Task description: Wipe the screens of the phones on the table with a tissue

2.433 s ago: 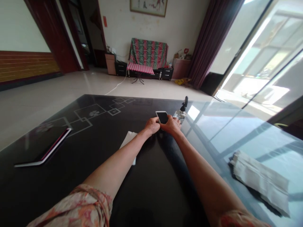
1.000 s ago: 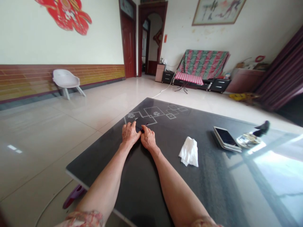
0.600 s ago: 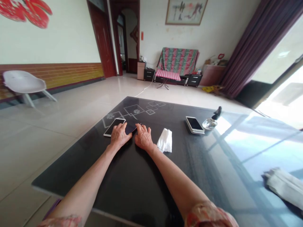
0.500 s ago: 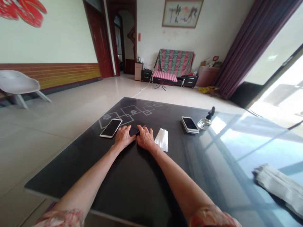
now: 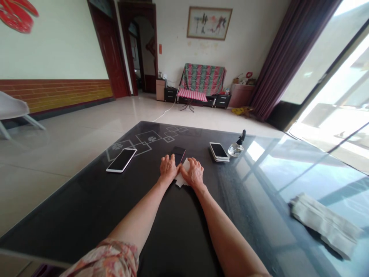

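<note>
Head view. A thin, dark, rectangular phone with a pinkish-red edge (image 5: 178, 153) lies at twelve o'clock from my hands on a glossy black tabletop (image 5: 115, 209). My left hand (image 5: 169, 168), fingers slightly apart, overlaps its near end; my right hand (image 5: 193, 173) covers a white paper tissue (image 5: 181, 181). Whether either pinches anything, I cannot tell. Likely fault: uneven pressure could skid the phone, the surface looking slick.

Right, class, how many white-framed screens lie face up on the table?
2: one white-framed screen lies left of the left hand, a second screen tops the stack beside the spray bottle. Any screen beneath it would be hidden.
</note>
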Demonstrator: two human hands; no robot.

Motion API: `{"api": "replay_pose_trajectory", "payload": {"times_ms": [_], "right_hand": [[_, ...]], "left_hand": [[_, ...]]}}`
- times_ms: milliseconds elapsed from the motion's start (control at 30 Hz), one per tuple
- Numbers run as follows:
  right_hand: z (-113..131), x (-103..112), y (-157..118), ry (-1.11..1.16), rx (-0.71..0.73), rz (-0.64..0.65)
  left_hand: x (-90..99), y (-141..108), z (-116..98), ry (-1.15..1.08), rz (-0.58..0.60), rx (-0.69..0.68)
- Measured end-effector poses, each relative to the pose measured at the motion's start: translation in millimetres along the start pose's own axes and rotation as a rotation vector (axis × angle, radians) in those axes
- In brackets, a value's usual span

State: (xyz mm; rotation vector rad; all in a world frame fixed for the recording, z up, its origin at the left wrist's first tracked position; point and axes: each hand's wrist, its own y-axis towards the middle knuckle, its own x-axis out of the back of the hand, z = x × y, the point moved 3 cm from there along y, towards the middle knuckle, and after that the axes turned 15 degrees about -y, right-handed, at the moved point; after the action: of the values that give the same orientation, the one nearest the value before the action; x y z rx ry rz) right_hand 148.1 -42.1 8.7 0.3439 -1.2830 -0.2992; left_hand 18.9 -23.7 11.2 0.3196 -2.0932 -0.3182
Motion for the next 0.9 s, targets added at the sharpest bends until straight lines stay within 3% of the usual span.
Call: {"api": "replay_pose_trajectory", "payload": {"times_ms": [133,300,433,533,700,900], "right_hand": [[-2,-3,0,0.046,-0.023,0.011],[-5,-2,2,0.048,-0.129,-0.079],[-9,-8,6,0.037,-0.158,-0.003],[-16,-10,11,0.152,-0.138,-0.015],[-36,-10,18,0.404,-0.316,-0.178],[-38,-9,19,0.459,-0.397,-0.166]], "left_hand": [[-2.7,2,3,-0.003,-0.001,-0.015],[-2.2,7,5,-0.002,0.011,0.003],[-4.1,11,7,-0.014,-0.02,0.003],[-5.3,14,10,-0.033,-0.02,0.008],[-4.6,18,14,-0.085,0.022,-0.067],[-6.1,12,3,-0.105,0.091,-0.161]]}}
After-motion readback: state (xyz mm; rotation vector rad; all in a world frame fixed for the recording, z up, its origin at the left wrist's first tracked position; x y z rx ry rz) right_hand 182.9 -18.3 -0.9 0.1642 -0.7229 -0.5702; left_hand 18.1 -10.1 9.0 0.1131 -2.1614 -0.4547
